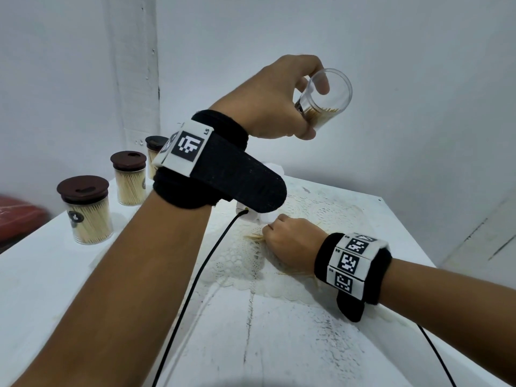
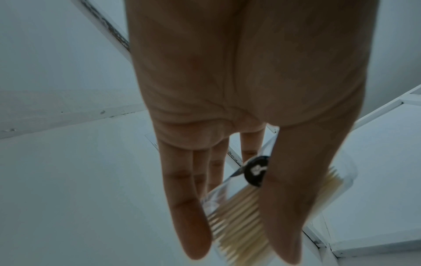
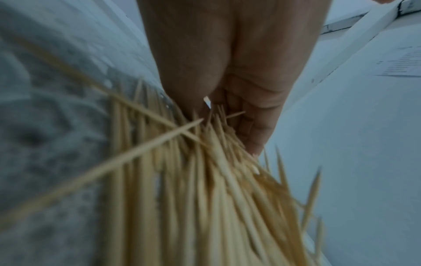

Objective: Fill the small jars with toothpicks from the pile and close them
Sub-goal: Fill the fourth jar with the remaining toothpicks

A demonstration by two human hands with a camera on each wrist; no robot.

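Your left hand point(image 1: 275, 100) holds a small clear plastic jar point(image 1: 325, 100) up in the air above the table, tipped on its side with the open mouth facing back toward you. Your thumb and fingers curl round its wall; in the left wrist view the thumb point(image 2: 293, 198) lies across one side and the fingers point(image 2: 184, 207) across the other, with a round black label between them. The jar is only partly filled: a layer of pale wooden toothpicks lies along its lower side, and it has no lid on.

Your right hand point(image 1: 290, 243) is down on the white lace mat point(image 1: 240, 263) that covers the middle of the white table point(image 1: 279, 344). Its fingers are curled closed round a bunch from the loose pile of toothpicks point(image 3: 205, 189), which fans out from the fist over the mat in the right wrist view. A few tips poke out at the left of the knuckles in the head view.

At the table's far left edge stand three closed jars point(image 1: 88, 210) in a row, each upright, packed full of toothpicks and capped with a dark brown lid. They are well apart from both hands.
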